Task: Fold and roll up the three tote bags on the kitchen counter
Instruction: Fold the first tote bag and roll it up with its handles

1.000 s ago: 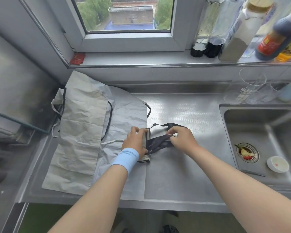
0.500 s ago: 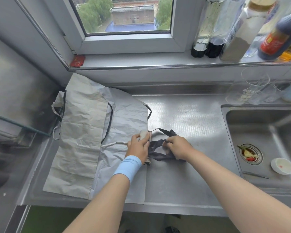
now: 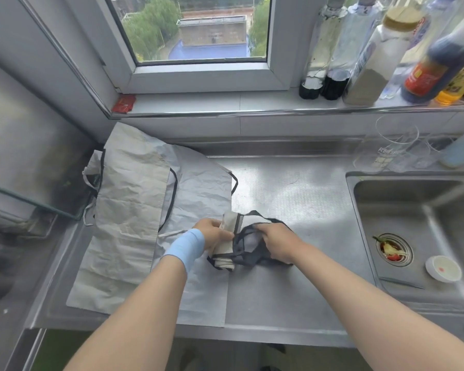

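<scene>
— How far along were you at that point?

— About a third, by my reckoning. The first bag (image 3: 232, 231) was already a small roll of pale cloth with dark trim. It sat on the counter (image 3: 292, 290), between the two flat bags and the sink (image 3: 413, 207).

— And your hands?

— My left hand (image 3: 213, 234), the one with the blue wristband (image 3: 185, 246), had its fingers curled round the left end of the roll. My right hand (image 3: 276, 243) was closed over the right side, fingers bent down onto the cloth and the dark strap (image 3: 245, 261). I couldn't tell whether I was pinching the strap itself or just the bundle under it, because my knuckles hid that.

— So the roll wasn't finished?

— Not quite, I'd judge. The strap looped loosely around and under it, so winding it on or tucking it in seemed to be the step in hand.

— What about the other two?

— They lay to the left, spread flat and creased. The beige bag (image 3: 129, 210) overlapped the grey bag (image 3: 201, 188), and the left end of the roll rested over the grey bag's right edge. Neither showed a fold.

— So what was left?

— Securing that strap, then folding and rolling both of the others. As far as I could see, two of the three hadn't been started.
</scene>
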### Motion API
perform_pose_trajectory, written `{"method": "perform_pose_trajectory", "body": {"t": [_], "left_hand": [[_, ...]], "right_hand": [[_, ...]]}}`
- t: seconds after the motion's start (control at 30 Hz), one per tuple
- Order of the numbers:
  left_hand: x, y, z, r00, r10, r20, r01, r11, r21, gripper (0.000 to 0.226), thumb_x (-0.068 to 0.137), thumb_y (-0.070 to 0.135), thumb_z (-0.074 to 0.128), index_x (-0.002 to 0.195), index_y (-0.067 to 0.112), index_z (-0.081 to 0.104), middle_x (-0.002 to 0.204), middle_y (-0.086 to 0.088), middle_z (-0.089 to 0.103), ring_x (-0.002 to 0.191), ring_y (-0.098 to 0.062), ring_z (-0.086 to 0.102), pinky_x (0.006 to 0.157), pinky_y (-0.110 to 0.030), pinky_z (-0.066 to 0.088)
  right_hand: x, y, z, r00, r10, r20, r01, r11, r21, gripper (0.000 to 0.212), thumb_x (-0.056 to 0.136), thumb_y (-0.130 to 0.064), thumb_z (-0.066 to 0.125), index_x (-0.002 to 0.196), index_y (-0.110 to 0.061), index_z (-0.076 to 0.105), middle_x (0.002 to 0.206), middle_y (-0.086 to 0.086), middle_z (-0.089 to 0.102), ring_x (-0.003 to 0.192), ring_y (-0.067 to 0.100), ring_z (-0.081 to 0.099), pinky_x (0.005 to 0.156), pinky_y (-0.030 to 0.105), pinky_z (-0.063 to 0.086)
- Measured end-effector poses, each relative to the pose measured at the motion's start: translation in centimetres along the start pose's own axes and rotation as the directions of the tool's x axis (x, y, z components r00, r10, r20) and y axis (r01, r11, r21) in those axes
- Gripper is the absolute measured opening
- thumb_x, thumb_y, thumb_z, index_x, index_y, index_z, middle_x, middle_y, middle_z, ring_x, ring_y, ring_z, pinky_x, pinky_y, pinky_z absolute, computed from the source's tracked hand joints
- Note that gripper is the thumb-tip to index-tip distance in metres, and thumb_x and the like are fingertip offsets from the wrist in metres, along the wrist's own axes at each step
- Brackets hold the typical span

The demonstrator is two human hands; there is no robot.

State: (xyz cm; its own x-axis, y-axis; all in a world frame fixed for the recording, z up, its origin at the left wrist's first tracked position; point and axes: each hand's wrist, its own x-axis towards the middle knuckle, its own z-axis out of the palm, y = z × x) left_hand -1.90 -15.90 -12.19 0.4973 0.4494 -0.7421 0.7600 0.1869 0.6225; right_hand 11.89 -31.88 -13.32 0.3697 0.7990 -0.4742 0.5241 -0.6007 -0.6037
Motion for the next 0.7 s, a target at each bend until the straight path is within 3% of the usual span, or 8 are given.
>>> {"method": "perform_pose_trajectory", "body": {"t": [0.1, 0.23, 0.33, 0.43, 0.5, 0.57, 0.63, 0.7], "left_hand": [[-1.7, 0.8, -1.2, 0.968, 0.084, 0.236, 0.021, 0.911, -0.412, 0.016, 0.086, 0.008, 0.064, 0.101, 0.004, 0.063, 0.109, -0.016, 0.066, 0.094, -0.026, 0.066, 0.084, -0.037, 0.056], [-4.6, 2.3, -2.1, 0.871, 0.233, 0.432, 0.005, 0.876, -0.482, 0.048, 0.085, 0.012, 0.059, 0.129, -0.004, 0.052, 0.127, -0.021, 0.059, 0.111, -0.031, 0.061, 0.099, -0.041, 0.050], [-6.4, 3.2, -2.8, 0.842, 0.353, 0.408, -0.037, 0.792, -0.609, 0.056, 0.081, 0.016, 0.063, 0.133, 0.000, 0.051, 0.122, -0.019, 0.063, 0.107, -0.030, 0.065, 0.095, -0.042, 0.051], [-7.7, 3.9, -4.0, 0.835, 0.411, 0.367, -0.042, 0.711, -0.702, 0.060, 0.080, 0.016, 0.062, 0.136, -0.002, 0.047, 0.115, -0.020, 0.066, 0.101, -0.033, 0.066, 0.090, -0.043, 0.052], [-9.0, 4.4, -5.0, 0.837, 0.398, 0.375, -0.044, 0.732, -0.680, 0.046, 0.085, 0.015, 0.054, 0.128, -0.002, 0.053, 0.111, -0.021, 0.068, 0.096, -0.032, 0.068, 0.084, -0.041, 0.055], [-10.0, 4.8, -5.9, 0.841, 0.383, 0.381, -0.070, 0.776, -0.627, 0.042, 0.085, 0.016, 0.053, 0.122, -0.002, 0.056, 0.105, -0.020, 0.070, 0.091, -0.030, 0.070, 0.079, -0.039, 0.056], [-10.8, 5.2, -7.0, 0.843, 0.391, 0.369, -0.087, 0.776, -0.625, 0.036, 0.087, 0.013, 0.053, 0.119, -0.004, 0.056, 0.101, -0.019, 0.071, 0.088, -0.028, 0.071, 0.079, -0.039, 0.057], [-11.5, 5.6, -8.1, 0.841, 0.406, 0.359, -0.105, 0.771, -0.628, 0.029, 0.091, 0.007, 0.047, 0.116, -0.003, 0.057, 0.100, -0.018, 0.071, 0.087, -0.027, 0.071, 0.079, -0.038, 0.058]], "right_hand": [[-0.2, -0.6, -1.0, 1.000, 0.008, -0.001, -0.007, 0.998, 0.067, 0.028, 0.098, -0.010, 0.043, 0.093, -0.020, 0.068, 0.076, -0.001, 0.064, 0.065, 0.025, 0.061, 0.058, 0.026, 0.046], [-0.3, -3.1, -2.5, 0.994, 0.017, -0.111, 0.010, 0.971, 0.237, 0.020, 0.092, -0.018, 0.062, 0.073, -0.015, 0.070, 0.066, -0.004, 0.069, 0.062, 0.015, 0.067, 0.056, 0.021, 0.049], [-0.5, -5.3, -3.6, 0.972, 0.032, -0.232, 0.042, 0.951, 0.308, 0.024, 0.085, -0.021, 0.068, 0.062, -0.021, 0.064, 0.061, -0.012, 0.061, 0.055, 0.005, 0.054, 0.044, 0.012, 0.035], [-0.8, -6.9, -3.9, 0.987, 0.009, -0.160, 0.065, 0.889, 0.453, 0.029, 0.084, -0.012, 0.069, 0.056, -0.018, 0.064, 0.054, -0.007, 0.057, 0.050, 0.007, 0.047, 0.042, 0.014, 0.033], [-1.2, -8.6, -4.1, 0.991, -0.012, -0.137, 0.081, 0.855, 0.512, 0.024, 0.081, -0.008, 0.070, 0.058, -0.011, 0.065, 0.058, 0.003, 0.058, 0.056, 0.013, 0.050, 0.048, 0.016, 0.037], [-1.1, -10.1, -4.2, 0.985, -0.030, -0.170, 0.118, 0.835, 0.538, 0.018, 0.071, -0.019, 0.075, 0.067, -0.003, 0.069, 0.064, 0.015, 0.062, 0.063, 0.016, 0.055, 0.059, 0.027, 0.044], [-0.7, -11.3, -4.3, 0.977, -0.029, -0.209, 0.142, 0.824, 0.548, 0.025, 0.064, -0.030, 0.074, 0.074, -0.007, 0.075, 0.070, 0.016, 0.068, 0.066, 0.018, 0.058, 0.065, 0.036, 0.049], [-1.0, -12.8, -4.7, 0.964, -0.045, -0.260, 0.189, 0.805, 0.562, 0.011, 0.073, -0.021, 0.074, 0.080, -0.015, 0.079, 0.080, 0.013, 0.075, 0.070, 0.021, 0.065, 0.072, 0.042, 0.057]]}}
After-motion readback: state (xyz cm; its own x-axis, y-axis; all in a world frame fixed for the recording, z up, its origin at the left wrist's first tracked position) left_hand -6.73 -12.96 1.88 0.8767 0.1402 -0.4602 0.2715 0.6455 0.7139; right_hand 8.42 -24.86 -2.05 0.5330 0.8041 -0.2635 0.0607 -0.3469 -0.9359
